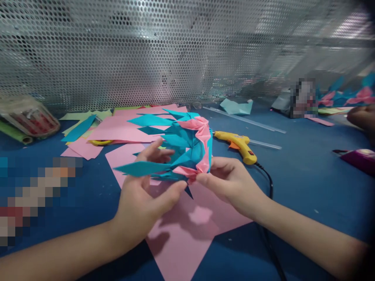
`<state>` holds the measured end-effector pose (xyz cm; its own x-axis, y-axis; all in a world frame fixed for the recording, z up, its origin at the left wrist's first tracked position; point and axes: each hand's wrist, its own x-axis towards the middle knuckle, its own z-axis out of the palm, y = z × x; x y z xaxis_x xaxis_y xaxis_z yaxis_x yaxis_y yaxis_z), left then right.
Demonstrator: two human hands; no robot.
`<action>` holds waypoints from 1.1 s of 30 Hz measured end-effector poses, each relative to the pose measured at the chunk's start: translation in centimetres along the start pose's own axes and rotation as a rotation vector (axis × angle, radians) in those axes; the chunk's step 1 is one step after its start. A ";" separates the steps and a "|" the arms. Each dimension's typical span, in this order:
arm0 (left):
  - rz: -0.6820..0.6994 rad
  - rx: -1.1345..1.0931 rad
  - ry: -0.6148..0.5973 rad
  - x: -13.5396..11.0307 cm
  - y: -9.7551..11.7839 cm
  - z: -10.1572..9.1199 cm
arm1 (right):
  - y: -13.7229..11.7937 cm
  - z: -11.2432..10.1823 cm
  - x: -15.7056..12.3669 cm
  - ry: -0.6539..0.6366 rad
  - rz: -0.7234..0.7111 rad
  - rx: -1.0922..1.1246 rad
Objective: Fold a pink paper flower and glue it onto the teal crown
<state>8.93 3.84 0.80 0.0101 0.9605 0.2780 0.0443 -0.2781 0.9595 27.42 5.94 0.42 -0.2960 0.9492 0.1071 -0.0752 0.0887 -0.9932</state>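
Note:
A ring-shaped paper crown, folded from blue paper with pointed tips and pink folded pieces along one edge, is held sideways above the table, its tips pointing left. My left hand supports it from the pointed side, with the thumb by the lower rim and the fingers partly inside the tips. At the pink-trimmed edge, my right hand pinches the rim between thumb and fingers. Pink paper sheets lie beneath both hands. Just beyond my right hand rests a yellow glue gun, its black cord running toward me.
Stacked pink sheets, a yellow-handled tool and a plastic jar lie left. Clear glue sticks and a light-blue paper piece are behind. Another person's hand is at right near a purple tool. Perforated metal closes the back.

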 end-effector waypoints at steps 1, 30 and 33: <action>0.044 0.005 0.054 0.1 -0.1 -0.1 | 0.1 0.0 0.2 0.008 0.009 0.024; -0.825 -0.590 -0.174 0.3 0.9 0.9 | -0.3 1.7 0.5 0.061 0.116 0.413; -0.771 -0.604 -0.063 1.1 0.3 0.8 | -0.1 1.8 0.5 0.032 0.099 0.418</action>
<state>9.70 4.78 1.34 0.2469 0.8728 -0.4209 -0.4569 0.4879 0.7438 25.58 5.84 0.68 -0.2920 0.9564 0.0039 -0.4296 -0.1275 -0.8940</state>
